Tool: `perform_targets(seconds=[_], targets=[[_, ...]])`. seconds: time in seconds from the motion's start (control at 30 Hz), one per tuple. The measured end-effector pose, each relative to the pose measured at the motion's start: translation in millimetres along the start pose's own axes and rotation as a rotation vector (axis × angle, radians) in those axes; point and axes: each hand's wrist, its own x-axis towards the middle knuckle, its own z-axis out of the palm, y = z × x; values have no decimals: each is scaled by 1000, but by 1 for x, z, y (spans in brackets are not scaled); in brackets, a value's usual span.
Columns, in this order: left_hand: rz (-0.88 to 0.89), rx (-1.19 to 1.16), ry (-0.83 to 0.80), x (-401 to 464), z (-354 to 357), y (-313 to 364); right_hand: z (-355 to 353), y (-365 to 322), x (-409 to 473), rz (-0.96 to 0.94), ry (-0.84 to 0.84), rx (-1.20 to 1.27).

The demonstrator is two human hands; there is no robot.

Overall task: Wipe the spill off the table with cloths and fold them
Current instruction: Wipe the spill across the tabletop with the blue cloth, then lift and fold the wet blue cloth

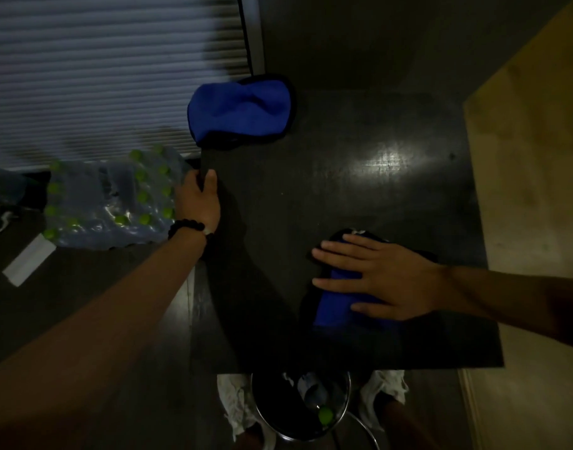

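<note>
Two blue cloths lie on the dark table (pixel 343 196): one bunched cloth (pixel 241 110) at about 11 o'clock, hanging partly over the far left corner, and a second cloth (pixel 340 306) near the front edge at about 5 o'clock. The right hand (pixel 376 280) presses flat on that near cloth, fingers straight and spread wide, pointing toward 9 o'clock. The left hand (pixel 199 198) grips the table's left edge at 9 o'clock, thumb on top and fingers curled under, seemingly to steady it. Wiping looks to be the step in hand (no spill is discernible in this dim light, only a glare patch near 1 o'clock). Next, I judge, the right hand should sweep the cloth across the surface with even pressure; folding both cloths remains undone.
</note>
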Motion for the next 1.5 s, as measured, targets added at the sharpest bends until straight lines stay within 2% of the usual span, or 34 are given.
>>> perform_targets(seconds=[0.17,0.27,0.3,0.37,0.47,0.57,0.63,0.73,0.83,0.93,1.0,1.1,1.3,1.37,1.43,1.5], targets=[[64,27,173,-6,0,7,-14,7,-2,143,103,94],[284,158,326,-24,1,18,-25,12,-14,329,273,203],[357,178,331,-32,3,25,-29,16,-19,429,339,206],[455,175,198,-52,9,42,-34,24,-30,634,423,166],[534,214,-178,-94,25,68,-33,30,-46,800,363,133],[558,519,-438,-144,53,76,-26,21,-57,766,249,200],[494,584,-516,-167,68,71,-25,13,-61,735,263,268],[452,518,-500,-172,74,66,-34,6,-68,667,342,509],[391,353,-537,-162,70,74,-58,5,-71,724,329,1080],[439,237,-708,-155,60,92,-82,8,-68,679,369,1443],[478,105,-843,-154,53,106,-99,9,-65,605,375,1553],[511,-105,-960,-159,48,126,-127,9,-61,539,380,1572],[460,-217,-1004,-165,42,155,-182,22,-58,465,392,1495],[385,-332,-1018,-161,38,161,-194,27,-61,445,397,1471],[241,-500,-1019,-154,35,169,-208,31,-64,425,389,1459],[104,-568,-998,-145,31,176,-220,34,-65,405,387,1431]])
